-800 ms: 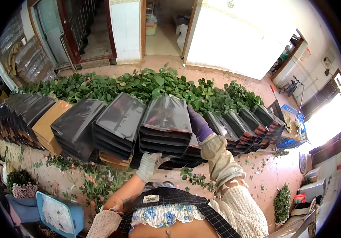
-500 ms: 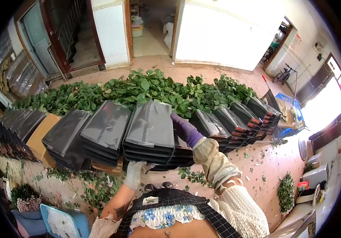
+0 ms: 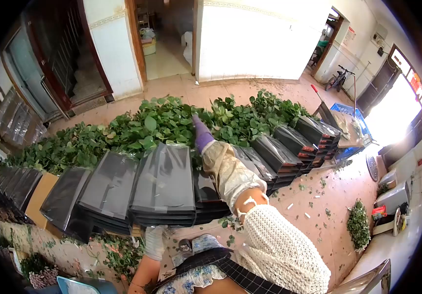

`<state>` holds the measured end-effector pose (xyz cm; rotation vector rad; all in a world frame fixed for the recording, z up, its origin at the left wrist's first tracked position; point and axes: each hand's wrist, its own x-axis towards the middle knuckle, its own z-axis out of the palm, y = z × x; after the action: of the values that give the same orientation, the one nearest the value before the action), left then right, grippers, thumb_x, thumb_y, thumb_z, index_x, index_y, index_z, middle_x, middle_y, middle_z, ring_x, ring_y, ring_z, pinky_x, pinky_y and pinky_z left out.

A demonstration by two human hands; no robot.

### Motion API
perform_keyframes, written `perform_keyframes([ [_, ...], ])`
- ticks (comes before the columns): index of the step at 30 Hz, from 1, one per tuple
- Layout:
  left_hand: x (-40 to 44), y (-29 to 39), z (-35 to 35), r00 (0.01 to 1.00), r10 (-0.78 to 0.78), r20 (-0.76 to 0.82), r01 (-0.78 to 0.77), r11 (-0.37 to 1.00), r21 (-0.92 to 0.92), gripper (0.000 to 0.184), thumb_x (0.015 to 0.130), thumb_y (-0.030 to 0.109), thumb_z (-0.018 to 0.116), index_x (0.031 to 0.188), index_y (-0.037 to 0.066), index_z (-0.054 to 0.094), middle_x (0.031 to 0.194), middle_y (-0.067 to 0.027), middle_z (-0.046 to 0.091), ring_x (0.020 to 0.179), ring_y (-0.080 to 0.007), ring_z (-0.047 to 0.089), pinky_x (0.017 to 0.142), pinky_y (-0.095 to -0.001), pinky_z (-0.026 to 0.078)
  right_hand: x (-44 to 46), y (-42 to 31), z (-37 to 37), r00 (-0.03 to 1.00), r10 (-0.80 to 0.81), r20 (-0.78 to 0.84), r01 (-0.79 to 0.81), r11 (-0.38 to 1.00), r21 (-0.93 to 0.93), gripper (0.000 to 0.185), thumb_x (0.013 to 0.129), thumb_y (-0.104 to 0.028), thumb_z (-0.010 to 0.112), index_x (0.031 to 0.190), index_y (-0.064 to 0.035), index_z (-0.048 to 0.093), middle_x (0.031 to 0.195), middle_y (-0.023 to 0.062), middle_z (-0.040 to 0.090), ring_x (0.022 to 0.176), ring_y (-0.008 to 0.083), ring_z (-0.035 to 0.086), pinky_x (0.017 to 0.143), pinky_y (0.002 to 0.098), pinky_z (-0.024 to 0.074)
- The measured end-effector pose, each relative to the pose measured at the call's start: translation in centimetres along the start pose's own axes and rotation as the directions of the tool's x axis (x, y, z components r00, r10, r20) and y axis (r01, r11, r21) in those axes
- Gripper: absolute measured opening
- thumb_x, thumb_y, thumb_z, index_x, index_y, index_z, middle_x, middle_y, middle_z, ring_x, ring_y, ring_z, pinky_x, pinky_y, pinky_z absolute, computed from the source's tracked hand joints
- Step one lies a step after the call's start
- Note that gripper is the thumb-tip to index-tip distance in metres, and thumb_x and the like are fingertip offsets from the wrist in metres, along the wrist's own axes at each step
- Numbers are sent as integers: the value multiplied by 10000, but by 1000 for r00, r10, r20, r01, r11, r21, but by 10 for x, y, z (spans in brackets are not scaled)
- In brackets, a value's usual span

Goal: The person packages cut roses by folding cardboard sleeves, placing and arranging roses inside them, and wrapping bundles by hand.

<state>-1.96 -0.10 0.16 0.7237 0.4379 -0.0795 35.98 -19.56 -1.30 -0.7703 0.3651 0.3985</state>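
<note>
A stack of black sleeve-like packages [image 3: 164, 181] lies in the middle of a long row, green leaves [image 3: 147, 125] showing at its far end. My left hand [image 3: 154, 241], in a pale glove, is at the near lower edge of this stack; its fingers are hidden under the packages. My right hand [image 3: 202, 133], in a purple glove, reaches beside the stack's right edge into the leaves, and its fingers are partly hidden there. More black stacks [image 3: 108, 183] stand to the left, with a tan cardboard piece [image 3: 42, 198] among them.
Further stacks [image 3: 274, 152] run to the right, toward a blue crate [image 3: 360, 127]. Fallen leaves and bits lie on the tiled floor [image 3: 294, 220]. A leafy bundle [image 3: 358, 226] lies at right. Part of a light-blue container [image 3: 78, 285] shows at lower left.
The view has shifted, and the middle stack now appears lower and further left. My right hand has moved farther forward along the stack's side into the leaves. My left hand remains at its near edge.
</note>
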Motion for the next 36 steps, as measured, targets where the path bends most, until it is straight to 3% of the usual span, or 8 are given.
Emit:
perform_keyframes([
  [5, 3, -5, 5, 997, 43, 67, -44, 999, 15, 327, 796, -95, 451, 1103, -21, 537, 1028, -135, 617, 882, -258, 656, 792, -398, 601, 37, 9, 12, 939, -336, -77, 253, 824, -507, 650, 847, -442, 673, 1271, 23, 510, 1181, 151, 615, 974, 237, 620, 822, 354, 513],
  [8, 8, -11, 1, 998, 38, 49, -40, 998, 47, 351, 805, -89, 469, 1144, -19, 530, 1047, -145, 617, 895, -265, 659, 780, -380, 610, 13, 13, -8, 979, 24, 205, 109, 782, -614, 876, 791, -448, 728, 1409, 35, 337, 1377, 198, 468, 1175, 281, 516, 956, 378, 438],
  [16, -6, -3, 27, 998, 68, -5, -67, 994, 80, 363, 820, -76, 483, 1169, 20, 519, 1040, -103, 608, 829, -253, 657, 729, -381, 618, -63, -26, 29, 976, -119, -183, 15, 872, -489, 442, 851, -233, 660, 1208, -1, 545, 1188, 140, 594, 1014, 221, 585, 821, 330, 484],
  [20, -8, -10, 22, 994, 94, 63, -103, 983, 154, 340, 877, 20, 537, 1210, 75, 501, 1042, -61, 603, 879, -192, 640, 752, -371, 591, -218, -25, 50, 802, -584, 128, 597, 780, -186, 404, 895, -256, 627, 1206, -11, 551, 1081, 85, 611, 995, 168, 561, 895, 299, 429],
  [24, -14, -23, 34, 980, 193, 46, -197, 974, 114, 293, 895, 53, 534, 1187, 49, 517, 1052, -60, 604, 928, -174, 621, 824, -350, 541, -344, 22, -13, 588, 18, 808, 132, 984, -118, 270, 952, -107, 494, 1180, 23, 559, 1155, 140, 614, 1075, 224, 583, 965, 345, 440],
  [26, -16, -21, 46, 982, 185, 35, -188, 967, 174, 277, 903, 50, 513, 1179, 27, 522, 1062, -65, 605, 921, -175, 620, 824, -350, 537, -351, 53, -41, 201, 131, 971, 347, 917, -196, 272, 948, -117, 526, 1173, 27, 576, 1166, 130, 618, 1097, 210, 573, 967, 331, 436],
  [29, -11, -28, 43, 987, 160, 20, -161, 981, 107, 376, 895, 18, 473, 1270, 43, 458, 1159, -101, 584, 1009, -249, 610, 857, -422, 532, -388, 78, -53, 435, 467, 770, 104, 824, -558, 296, 951, -144, 543, 1192, 25, 578, 1166, 113, 624, 1108, 187, 563, 971, 311, 428],
  [36, 4, -42, 18, 972, 234, -18, -228, 959, 168, 135, 877, 100, 594, 995, 63, 542, 930, -95, 624, 824, -254, 647, 754, -399, 562, -426, 102, -74, 517, 517, 683, 70, 769, -635, 320, 950, -195, 557, 1224, -33, 590, 1141, 73, 631, 1078, 143, 569, 966, 283, 438],
])
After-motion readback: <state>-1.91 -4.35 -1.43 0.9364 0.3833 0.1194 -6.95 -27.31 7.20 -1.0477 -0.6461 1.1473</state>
